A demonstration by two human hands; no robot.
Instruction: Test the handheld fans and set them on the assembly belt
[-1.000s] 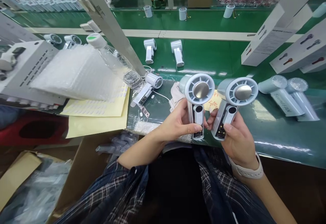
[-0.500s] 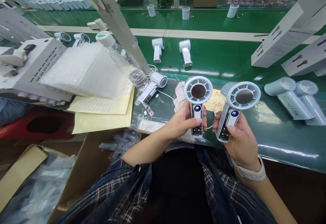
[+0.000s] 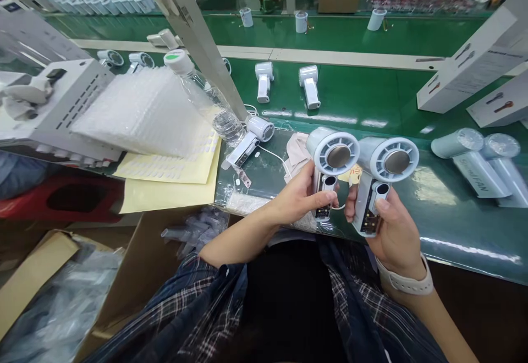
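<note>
Gripping one handheld fan each, the left hand [image 3: 299, 201] clasps the left fan [image 3: 330, 170] and the right hand [image 3: 394, 231] the right fan [image 3: 381, 179] (both upright, side by side) above the bench [image 3: 454, 225] edge

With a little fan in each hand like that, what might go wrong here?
1. The left hand and right hand each grip a fan by its handle only, so either the left fan or the right fan might slip.
2. The two fan heads sit close together and may knock.
3. A water bottle leans nearby; a bump might tip it.
</note>
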